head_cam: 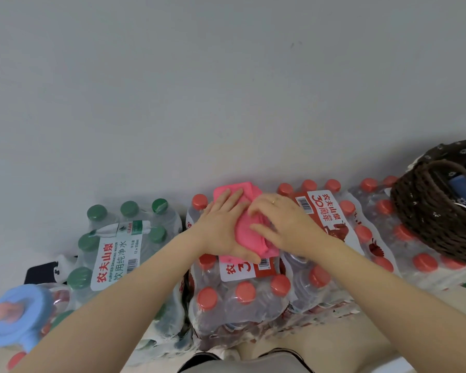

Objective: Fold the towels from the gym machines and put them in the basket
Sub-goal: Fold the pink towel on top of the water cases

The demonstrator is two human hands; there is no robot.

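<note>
A small pink towel (246,232) lies partly folded on top of a shrink-wrapped pack of red-capped water bottles (242,294). My left hand (222,224) presses flat on the towel's left side, thumb under its near edge. My right hand (283,224), with a ring on one finger, grips the towel's right side with curled fingers. A dark brown woven basket (436,216) with a flowered lining stands on the bottle packs at the right; something blue shows inside it.
A pack of green-capped bottles (119,251) stands to the left, more red-capped packs (374,232) to the right. A blue round object (14,316) sits at the lower left. A plain grey wall (226,90) rises right behind the packs.
</note>
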